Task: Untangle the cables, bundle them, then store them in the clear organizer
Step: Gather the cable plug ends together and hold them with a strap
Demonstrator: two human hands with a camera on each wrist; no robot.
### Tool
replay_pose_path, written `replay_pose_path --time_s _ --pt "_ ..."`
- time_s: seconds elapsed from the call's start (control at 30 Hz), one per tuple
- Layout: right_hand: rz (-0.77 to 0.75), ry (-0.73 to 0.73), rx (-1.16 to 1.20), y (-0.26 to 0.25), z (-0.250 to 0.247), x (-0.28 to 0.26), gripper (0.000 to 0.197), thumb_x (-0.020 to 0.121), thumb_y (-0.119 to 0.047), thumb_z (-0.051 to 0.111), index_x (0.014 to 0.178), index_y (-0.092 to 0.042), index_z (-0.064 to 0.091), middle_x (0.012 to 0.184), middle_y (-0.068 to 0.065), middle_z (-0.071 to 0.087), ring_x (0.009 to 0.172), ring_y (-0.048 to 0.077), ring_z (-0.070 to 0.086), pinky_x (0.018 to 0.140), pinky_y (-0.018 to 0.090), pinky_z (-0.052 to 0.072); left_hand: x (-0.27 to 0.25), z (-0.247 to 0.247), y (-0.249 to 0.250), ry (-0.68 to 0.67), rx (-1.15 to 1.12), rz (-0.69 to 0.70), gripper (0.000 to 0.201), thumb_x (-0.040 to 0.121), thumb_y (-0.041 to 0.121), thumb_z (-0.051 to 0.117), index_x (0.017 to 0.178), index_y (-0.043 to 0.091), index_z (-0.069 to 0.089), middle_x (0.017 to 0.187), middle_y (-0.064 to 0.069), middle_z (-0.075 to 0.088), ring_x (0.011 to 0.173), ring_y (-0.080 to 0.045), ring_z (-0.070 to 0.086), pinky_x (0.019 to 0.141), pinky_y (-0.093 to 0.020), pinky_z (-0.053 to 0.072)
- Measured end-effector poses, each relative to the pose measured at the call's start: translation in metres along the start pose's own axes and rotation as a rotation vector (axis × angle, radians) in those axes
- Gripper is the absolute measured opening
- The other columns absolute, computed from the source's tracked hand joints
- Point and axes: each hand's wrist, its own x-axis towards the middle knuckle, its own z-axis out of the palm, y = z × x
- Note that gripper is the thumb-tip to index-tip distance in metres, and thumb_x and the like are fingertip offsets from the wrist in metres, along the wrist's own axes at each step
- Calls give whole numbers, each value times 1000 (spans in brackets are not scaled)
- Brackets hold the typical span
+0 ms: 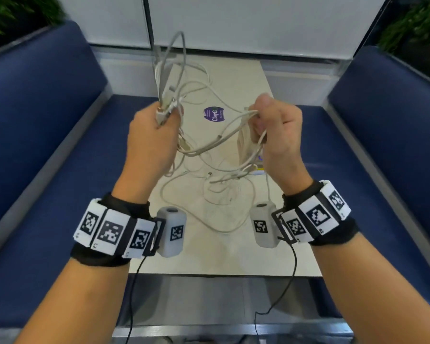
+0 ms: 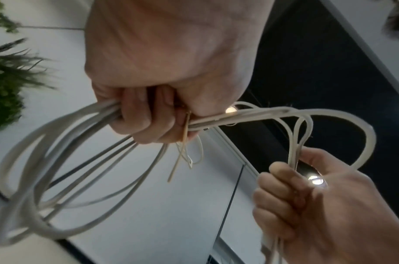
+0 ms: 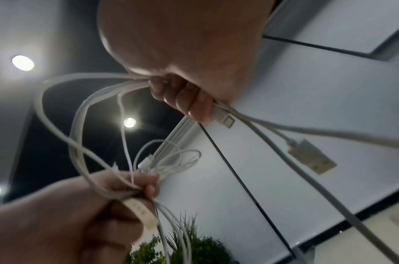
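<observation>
Blue padded benches [image 1: 47, 125] flank a long pale counter [image 1: 233, 249] that runs away from the person toward a white wall. Green plants [image 1: 15, 11] fill the far corners. A round purple sticker [image 1: 214, 114] lies on the counter between the two raised hands.

The tangle of white cables [image 1: 204, 145] hangs in the air above the counter, strung between both hands, with its lower loops trailing down onto the counter surface. Tall loops rise above the left hand toward the wall.

The left hand [image 1: 150, 137] is closed in a fist, its grip wrapped round a thick bunch of cable strands and plug ends; the left wrist view shows the fingers [image 2: 146, 123] curled tight over several strands. The right hand [image 1: 277, 135] is also closed, its grip curled round a smaller bunch of strands, thumb on top; the right wrist view shows a flat plug [image 3: 311, 157] dangling below it.

Each wrist carries a black strap with white square-patterned tags and a small grey camera unit [image 1: 171, 230]. The clear organizer cannot be made out with any certainty.
</observation>
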Motion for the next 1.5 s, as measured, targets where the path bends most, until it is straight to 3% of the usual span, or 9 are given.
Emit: replay_pose_path --time_s 0.1,0.27,0.43,0.8,0.9,0.97,1.1,1.23,1.5 --pt "55 30 185 -1 -1 7 49 92 -27 46 44 -31 50 46 -18 31 43 4 25 49 18 25 -9 7 -9 -2 -36 -18 40 102 30 54 72 5 45 59 2 39 51 -8 32 49 -24 27" --pt "383 -58 -168 18 -3 6 60 101 -31 51 46 -13 34 51 8 28 50 31 19 50 31 20 -17 14 -18 6 -10 -49 42 102 31 54 63 22 40 56 8 41 52 -10 36 53 -29 31" --pt "875 -5 135 39 -12 -7 57 100 -39 49 47 -25 35 51 -4 32 48 15 18 41 21 17 -18 18 -35 49 67 -67 46 102 35 53 62 21 34 56 6 39 51 -11 32 54 -31 27" --pt "808 190 -65 47 -15 -18 56 96 -57 52 57 -20 36 47 -6 30 38 10 25 40 21 20 -47 43 -75 -117 -121 -411 55 92 59 60 66 11 56 55 -6 59 53 -15 52 54 -28 40" --pt "845 195 -75 51 -25 -20 60 92 -66 50 53 -25 30 47 -8 26 38 8 21 38 21 19 -42 37 -81 24 -185 -480 74 80 58 75 129 5 61 119 -4 72 98 -15 71 92 -34 56" --pt "873 180 -65 54 -33 -22 63 88 -70 53 50 -29 25 47 -9 24 40 8 18 38 22 16 -31 25 -84 204 -246 -418 86 74 47 86 141 6 52 127 1 68 105 -16 69 95 -41 57" --pt "824 40 -6 60 -52 -25 55 88 -54 67 61 -28 27 53 -7 23 50 14 13 41 25 16 -21 -4 -65 412 -179 50 31 84 30 80 96 4 69 80 3 65 70 -13 64 71 -35 56" --pt "743 -83 -18 59 -58 -21 44 95 -39 65 67 -24 34 57 -4 27 50 13 19 42 24 22 -46 -2 -44 -90 144 384 21 85 32 80 83 12 74 69 -1 71 60 -16 67 58 -30 53" --pt "708 -140 45 53 -36 -9 41 101 -41 52 71 -24 31 59 -1 23 48 12 18 42 26 16 -76 98 -90 -754 832 108 46 89 56 64 124 27 64 112 -3 70 106 -26 64 81 -33 48"
